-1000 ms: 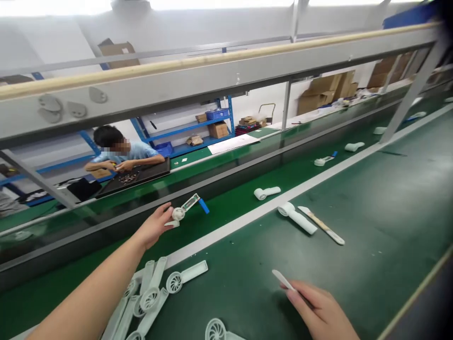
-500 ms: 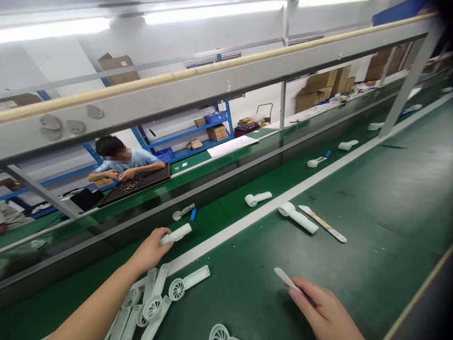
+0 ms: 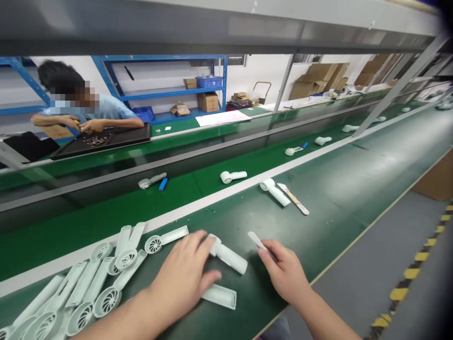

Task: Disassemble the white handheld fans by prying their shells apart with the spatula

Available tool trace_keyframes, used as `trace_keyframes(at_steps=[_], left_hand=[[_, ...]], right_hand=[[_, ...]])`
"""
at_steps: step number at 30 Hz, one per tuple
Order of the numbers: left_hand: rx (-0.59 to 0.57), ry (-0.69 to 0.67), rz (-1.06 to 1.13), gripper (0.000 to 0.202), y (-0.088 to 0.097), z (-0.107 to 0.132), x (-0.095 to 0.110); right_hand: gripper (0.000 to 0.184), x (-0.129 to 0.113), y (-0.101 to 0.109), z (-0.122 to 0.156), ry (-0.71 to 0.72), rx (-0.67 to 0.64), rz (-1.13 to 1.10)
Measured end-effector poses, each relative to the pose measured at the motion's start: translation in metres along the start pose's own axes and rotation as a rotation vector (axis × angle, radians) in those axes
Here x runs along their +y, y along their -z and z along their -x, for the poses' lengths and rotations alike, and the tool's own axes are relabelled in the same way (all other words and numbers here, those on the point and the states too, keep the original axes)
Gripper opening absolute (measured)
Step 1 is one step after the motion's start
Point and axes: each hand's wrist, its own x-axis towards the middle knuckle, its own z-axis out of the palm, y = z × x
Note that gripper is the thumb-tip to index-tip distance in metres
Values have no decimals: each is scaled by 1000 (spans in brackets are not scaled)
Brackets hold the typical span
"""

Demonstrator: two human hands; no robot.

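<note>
My left hand [image 3: 186, 267] is over the green worktop [image 3: 339, 174], fingers stretched and thumb apart. Its fingertips are at the round head of a pale mint handheld-fan housing [image 3: 231, 257], which lies on the worktop. Beneath the thumb, another half shell [image 3: 222, 296] shows its handle; its head is hidden by the hand. My right hand [image 3: 283, 267] pinches a thin white blade-like tool [image 3: 257, 240], its tip pointing up and left toward the housing. Left of my left hand, several open fan shells [image 3: 108, 302] with slotted round grilles lie in a pile.
Another fan housing [image 3: 274, 191] lies beside a knife-like tool with a tan middle [image 3: 293, 199]. Beyond a white strip [image 3: 198, 204], the green belt [image 3: 198, 186] carries spaced fan parts, some with blue cylinders [image 3: 163, 184]. A co-worker [image 3: 95, 111] sits across. A grey post [image 3: 399, 85] stands at right.
My left hand has come back from over the belt to the worktop, bringing a fan housing near my right hand. My right hand keeps its tool. The view has tilted down.
</note>
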Motion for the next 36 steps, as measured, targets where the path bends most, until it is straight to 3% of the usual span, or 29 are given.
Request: trace_keyframes(at_steps=[4, 9, 13, 15, 18, 22, 25, 30, 36], left_hand=[[-131, -251, -141, 42, -11, 41, -3], [-72, -155, -253, 43, -4, 86, -49], [-31, -36, -270, 30, 21, 105, -83], [25, 31, -260, 26, 30, 101, -81], [62, 94, -203, 33, 29, 73, -56], [-25, 56, -82, 58, 7, 23, -18], [-69, 45, -42, 53, -11, -1, -8], [-7, 6, -22, 38, -28, -6, -13], [29, -36, -23, 32, -34, -3, -16]], right_hand=[[22, -9, 0, 1, 97, -166, 117], [48, -23, -6, 0, 135, -309, 318], [31, -26, -10, -2, 155, -312, 419], [22, -27, -10, -4, 147, -335, 390], [22, -31, -7, -9, 147, -397, 332], [32, -38, 2, -10, 161, -466, 290], [15, -35, 15, -3, 113, -490, 229], [21, -16, 28, 15, 253, -444, 425], [24, -7, 25, 26, 387, -390, 581]])
